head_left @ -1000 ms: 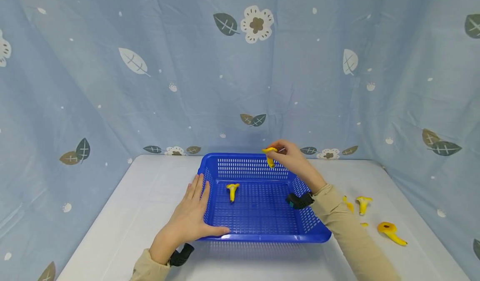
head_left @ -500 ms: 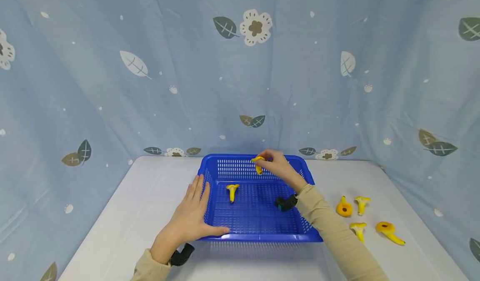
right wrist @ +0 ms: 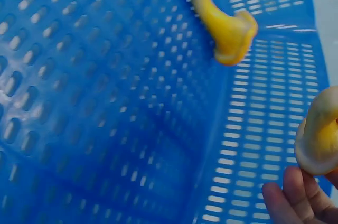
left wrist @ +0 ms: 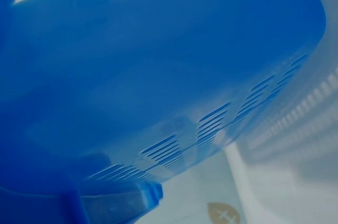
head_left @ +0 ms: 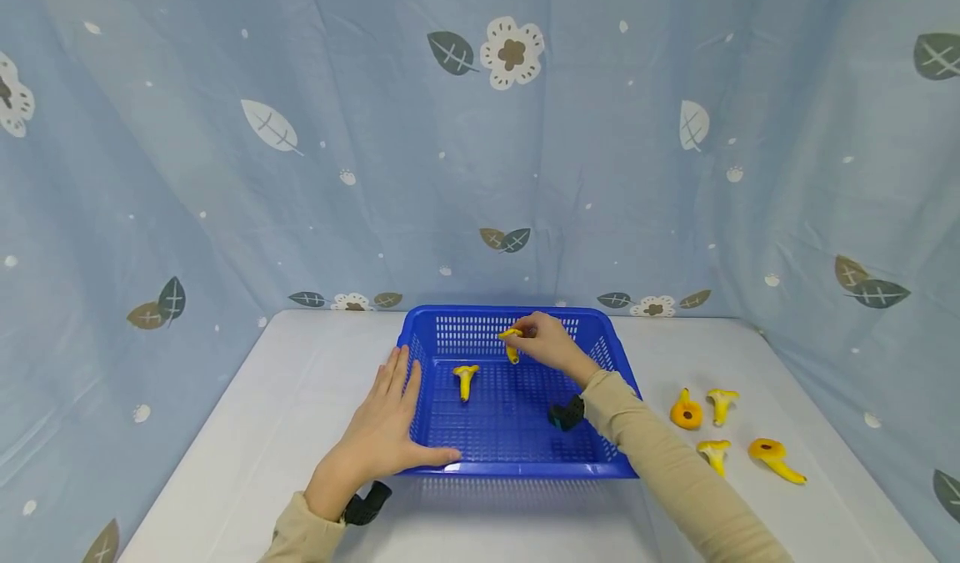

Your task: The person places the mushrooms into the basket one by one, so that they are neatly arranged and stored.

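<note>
Having sunk lower, the right grip [head_left: 551, 342] pinches a yellow mushroom [head_left: 513, 352].

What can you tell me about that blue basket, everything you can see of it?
The basket is blue, rectangular and open-topped, apparently plastic, with rows of slots through its walls and floor and a smooth rim. It stands upright on the white table. The left hand rests at its near left corner, thumb along the near rim. One yellow mushroom lies on its floor.
</note>
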Demonstrator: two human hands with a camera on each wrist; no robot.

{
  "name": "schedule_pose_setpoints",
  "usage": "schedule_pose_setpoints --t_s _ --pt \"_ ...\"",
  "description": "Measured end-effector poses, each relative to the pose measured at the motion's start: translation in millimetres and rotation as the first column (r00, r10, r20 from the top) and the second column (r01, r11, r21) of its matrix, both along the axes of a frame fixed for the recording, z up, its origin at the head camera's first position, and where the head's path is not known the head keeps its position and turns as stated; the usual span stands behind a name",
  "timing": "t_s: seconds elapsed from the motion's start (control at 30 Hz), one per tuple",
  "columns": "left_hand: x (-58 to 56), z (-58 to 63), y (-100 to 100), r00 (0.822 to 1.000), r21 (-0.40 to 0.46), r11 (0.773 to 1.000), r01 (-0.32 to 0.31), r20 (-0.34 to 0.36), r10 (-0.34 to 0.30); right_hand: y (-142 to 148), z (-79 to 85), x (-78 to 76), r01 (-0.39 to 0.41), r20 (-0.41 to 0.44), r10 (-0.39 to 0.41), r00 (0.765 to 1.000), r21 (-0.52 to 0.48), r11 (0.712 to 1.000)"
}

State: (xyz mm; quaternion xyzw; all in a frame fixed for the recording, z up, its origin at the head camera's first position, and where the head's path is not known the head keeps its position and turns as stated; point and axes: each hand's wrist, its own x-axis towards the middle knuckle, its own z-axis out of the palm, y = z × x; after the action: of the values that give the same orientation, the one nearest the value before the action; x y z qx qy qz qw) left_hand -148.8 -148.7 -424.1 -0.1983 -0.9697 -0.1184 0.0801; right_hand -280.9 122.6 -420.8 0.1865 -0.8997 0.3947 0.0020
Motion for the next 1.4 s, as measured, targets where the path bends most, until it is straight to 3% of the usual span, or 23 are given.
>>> schedule_pose_setpoints --t_s 0.37,0.67,1.0,1.4 --pt "-0.8 0.8 1.6 1.000 -0.004 1.000 -0.011 0.014 0.011 -4.1 -10.6 -0.6 -0.044 0.063 0.043 0.997 0.022 0.999" --pt "-0.4 -1.1 1.3 1.000 0.002 1.000 -0.014 0.008 0.014 -7.6 -23.8 -3.2 -0.089 0.061 0.083 0.995 0.105 0.991" --pt "-0.1 -2.2 2.1 1.000 -0.006 1.000 -0.010 -0.003 0.010 -8.8 -28.8 2.8 -0.139 0.091 0.125 0.988 0.181 0.974" --pt "-1.0 -3.7 2.3 1.000 -0.010 1.000 -0.012 -0.005 0.012 -10.8 -25.9 3.4 -0.146 0.117 0.119 0.986 0.257 0.955"
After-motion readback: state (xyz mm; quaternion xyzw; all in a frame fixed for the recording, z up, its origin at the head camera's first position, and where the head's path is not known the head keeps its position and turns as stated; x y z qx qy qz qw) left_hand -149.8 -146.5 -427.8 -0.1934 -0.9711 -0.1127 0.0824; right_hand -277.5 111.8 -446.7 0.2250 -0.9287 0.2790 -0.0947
